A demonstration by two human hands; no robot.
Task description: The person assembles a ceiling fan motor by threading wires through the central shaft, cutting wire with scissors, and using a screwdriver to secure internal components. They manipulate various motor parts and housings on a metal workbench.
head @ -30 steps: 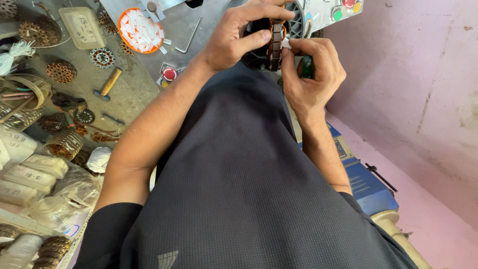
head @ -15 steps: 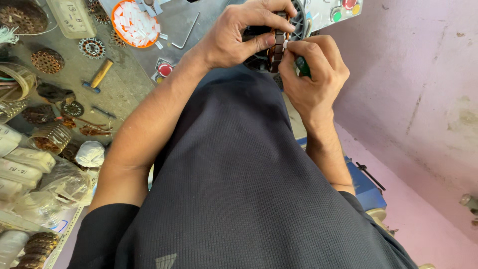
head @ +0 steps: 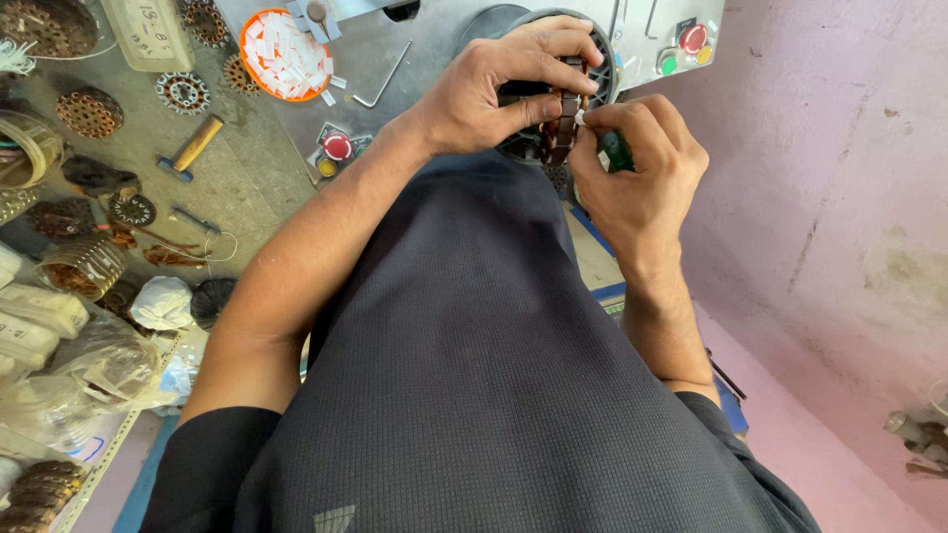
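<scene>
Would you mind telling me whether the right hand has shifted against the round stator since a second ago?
No. The right hand stays pinched at the right edge of the stator, which the left hand grips from above; only the camera view drifted.

A pale rectangular box (head: 150,33) with handwriting on its lid lies at the top left of the bench. Along the left edge, clear plastic bags (head: 94,360) of parts sit beside whitish wrapped packets (head: 39,308). A small square label (head: 337,148) with a red round centre lies near the left forearm.
</scene>
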